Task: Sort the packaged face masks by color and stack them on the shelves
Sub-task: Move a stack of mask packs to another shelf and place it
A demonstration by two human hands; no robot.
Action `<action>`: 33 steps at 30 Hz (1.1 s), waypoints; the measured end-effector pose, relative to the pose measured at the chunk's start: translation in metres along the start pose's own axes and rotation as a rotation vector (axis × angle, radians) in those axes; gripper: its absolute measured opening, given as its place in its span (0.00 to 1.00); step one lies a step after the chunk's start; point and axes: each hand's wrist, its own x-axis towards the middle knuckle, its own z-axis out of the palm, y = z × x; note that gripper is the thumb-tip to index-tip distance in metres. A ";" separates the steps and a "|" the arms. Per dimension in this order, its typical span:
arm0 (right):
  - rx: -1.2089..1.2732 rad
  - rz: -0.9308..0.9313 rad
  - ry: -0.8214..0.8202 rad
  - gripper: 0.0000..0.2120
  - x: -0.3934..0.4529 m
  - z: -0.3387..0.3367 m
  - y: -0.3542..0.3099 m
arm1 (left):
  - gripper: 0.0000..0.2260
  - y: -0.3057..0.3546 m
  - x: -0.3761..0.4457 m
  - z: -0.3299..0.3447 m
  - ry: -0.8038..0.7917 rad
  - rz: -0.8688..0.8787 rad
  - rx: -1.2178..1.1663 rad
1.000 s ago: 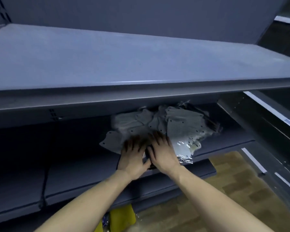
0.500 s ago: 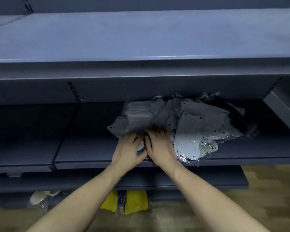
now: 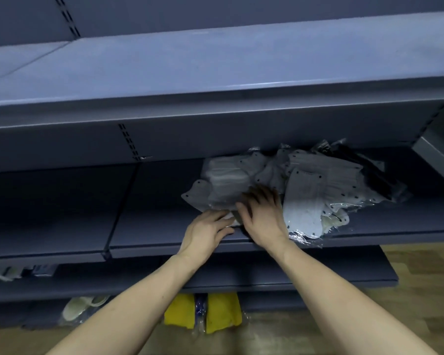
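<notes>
My left hand (image 3: pixel 206 233) pinches the near edge of the grey mask pack (image 3: pixel 223 185); its long axis runs left-right. My right hand (image 3: pixel 263 219) presses spread fingers just right of that pinch, white packs (image 3: pixel 303 213) beside.

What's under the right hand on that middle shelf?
The right hand rests on the grey mask packs, beside the left hand. A whitish pack edge shows between them; anything deeper is covered.

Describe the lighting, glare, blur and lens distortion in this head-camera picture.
Head view: dim, bluish light; the upper shelf catches it while the middle shelf lies in deep shadow; glare glints on the clear wrappers; both hands look softly blurred; shelf edges bow from the wide lens.
</notes>
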 end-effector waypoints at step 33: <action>0.041 -0.045 -0.182 0.34 0.012 0.029 -0.075 | 0.31 -0.080 -0.014 -0.044 -0.270 -0.248 0.246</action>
